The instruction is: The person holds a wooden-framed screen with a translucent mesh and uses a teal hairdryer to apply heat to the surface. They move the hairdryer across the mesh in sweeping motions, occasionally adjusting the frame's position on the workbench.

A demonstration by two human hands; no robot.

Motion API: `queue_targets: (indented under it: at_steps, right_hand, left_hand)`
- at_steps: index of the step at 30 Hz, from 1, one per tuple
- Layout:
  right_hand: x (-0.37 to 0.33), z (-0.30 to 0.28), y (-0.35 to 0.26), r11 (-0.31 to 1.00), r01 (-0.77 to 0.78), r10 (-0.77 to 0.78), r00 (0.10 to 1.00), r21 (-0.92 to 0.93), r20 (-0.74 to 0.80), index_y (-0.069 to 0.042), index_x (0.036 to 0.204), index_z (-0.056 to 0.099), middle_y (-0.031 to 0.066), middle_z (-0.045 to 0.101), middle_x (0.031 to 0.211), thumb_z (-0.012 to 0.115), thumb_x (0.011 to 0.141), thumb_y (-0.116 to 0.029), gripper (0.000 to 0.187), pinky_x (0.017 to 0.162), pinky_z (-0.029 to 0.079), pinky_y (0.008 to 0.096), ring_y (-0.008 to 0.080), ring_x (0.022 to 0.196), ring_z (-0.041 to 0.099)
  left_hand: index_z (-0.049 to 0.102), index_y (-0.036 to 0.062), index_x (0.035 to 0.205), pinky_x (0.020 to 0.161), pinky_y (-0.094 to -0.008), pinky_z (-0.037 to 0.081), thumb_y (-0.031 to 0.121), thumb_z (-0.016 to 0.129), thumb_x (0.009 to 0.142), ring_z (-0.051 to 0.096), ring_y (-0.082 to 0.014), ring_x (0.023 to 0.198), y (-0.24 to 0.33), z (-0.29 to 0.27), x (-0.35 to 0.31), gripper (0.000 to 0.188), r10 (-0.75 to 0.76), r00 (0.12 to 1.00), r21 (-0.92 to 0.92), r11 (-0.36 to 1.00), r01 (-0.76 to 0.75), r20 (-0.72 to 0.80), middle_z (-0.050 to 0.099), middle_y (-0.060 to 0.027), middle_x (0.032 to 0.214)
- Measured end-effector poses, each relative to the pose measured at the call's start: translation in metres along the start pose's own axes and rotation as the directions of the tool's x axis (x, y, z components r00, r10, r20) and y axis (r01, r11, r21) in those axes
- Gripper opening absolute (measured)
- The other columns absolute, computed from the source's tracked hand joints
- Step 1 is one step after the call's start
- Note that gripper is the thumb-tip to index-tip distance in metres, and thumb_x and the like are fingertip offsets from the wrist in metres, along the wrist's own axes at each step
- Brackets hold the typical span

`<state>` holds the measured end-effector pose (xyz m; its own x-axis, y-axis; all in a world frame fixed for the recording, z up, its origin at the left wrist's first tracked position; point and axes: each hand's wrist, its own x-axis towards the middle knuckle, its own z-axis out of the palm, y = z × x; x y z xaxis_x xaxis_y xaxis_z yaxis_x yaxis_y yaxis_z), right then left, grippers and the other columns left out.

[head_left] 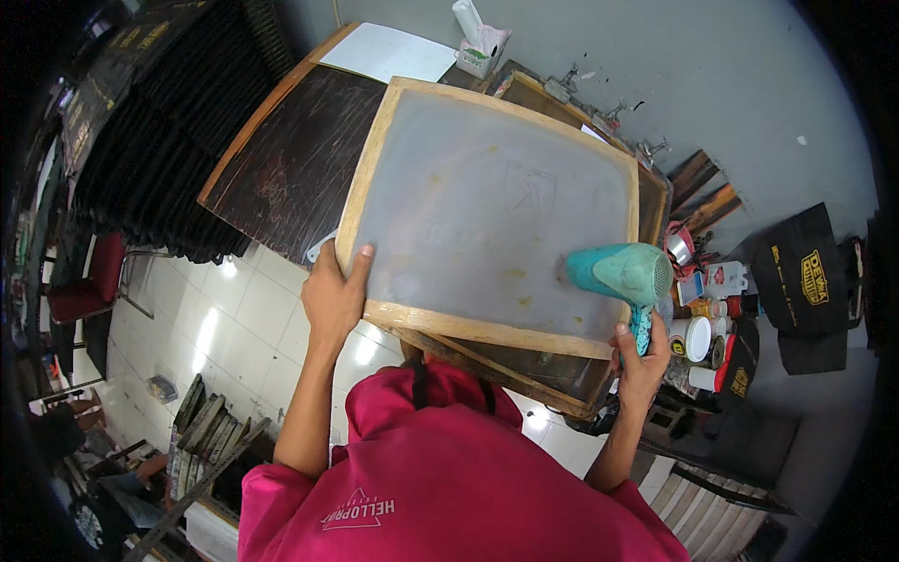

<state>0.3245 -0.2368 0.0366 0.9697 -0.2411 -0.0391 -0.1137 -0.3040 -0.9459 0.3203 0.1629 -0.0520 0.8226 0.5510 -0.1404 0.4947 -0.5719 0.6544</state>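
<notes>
A wood-framed printing screen (449,215) with pale grey mesh fills the middle of the head view. Faint design outlines and a few yellowish spots show on its mesh. My left hand (334,288) grips the frame's left side near the lower corner, thumb on top. At the lower right corner, my right hand (642,361) is closed round the handle of a teal hair dryer (618,271). The dryer lies over the right part of the mesh, its nozzle pointing left. Whether the right fingers also press on the frame is hard to make out.
Beneath the screen is a dark scratched table (290,150) bearing a white sheet (389,52) and a tissue box (482,51). Jars and tubs (698,337) crowd the right side. Black bags (159,140) are stacked left; more frames (201,436) stand on the floor lower left.
</notes>
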Motion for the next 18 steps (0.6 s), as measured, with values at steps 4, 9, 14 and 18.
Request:
queue_targets:
  at_steps: [4,9,14,18]
  right_hand:
    - [-0.004,-0.01,0.022,0.996,0.082,-0.082,0.997,-0.039,0.004,0.002,0.117,0.062,0.0012,0.062,0.076,0.076,0.094,-0.015,0.032,0.046,0.038,0.0228,0.0056,0.052,0.05]
    - [-0.012,0.006,0.001,0.993,-0.001,0.011,0.996,0.12,-0.084,0.0,0.112,0.062,-0.0007,0.06,0.075,0.078,0.087,-0.006,0.03,0.046,0.037,0.0229,0.0055,0.053,0.05]
    - [-0.005,-0.01,0.032,0.98,0.153,-0.169,0.979,-0.13,-0.117,-0.002,0.108,0.063,-0.0037,0.058,0.076,0.079,0.086,-0.008,0.027,0.049,0.037,0.0226,0.0051,0.055,0.048]
    - [-0.015,-0.001,0.003,0.998,-0.004,-0.002,0.996,-0.062,-0.093,-0.003,0.098,0.063,-0.0065,0.053,0.073,0.08,0.088,-0.009,0.02,0.057,0.036,0.0218,0.0032,0.063,0.047]
  left_hand:
    - [0.061,-0.0021,0.12,0.082,-0.0532,0.053,0.062,0.057,0.098,0.07,-0.0474,0.088,0.0,-0.001,-0.002,0.068,0.041,0.999,0.0,0.999,-0.041,-0.014,0.07,-0.0312,0.101]
    - [0.06,-0.0029,0.115,0.082,-0.054,0.053,0.061,0.058,0.097,0.07,-0.048,0.089,-0.004,0.0,0.0,0.067,0.063,0.998,0.005,0.998,-0.063,0.001,0.07,-0.0317,0.101]
    - [0.059,-0.0031,0.112,0.082,-0.0547,0.052,0.059,0.06,0.097,0.069,-0.0484,0.09,-0.001,-0.003,-0.002,0.064,0.077,0.997,-0.039,0.996,-0.077,0.005,0.07,-0.0316,0.101]
    - [0.058,-0.001,0.109,0.08,-0.0533,0.053,0.06,0.061,0.096,0.07,-0.0481,0.089,-0.011,0.004,0.001,0.063,0.124,0.992,-0.004,0.992,-0.124,-0.031,0.069,-0.0299,0.092]
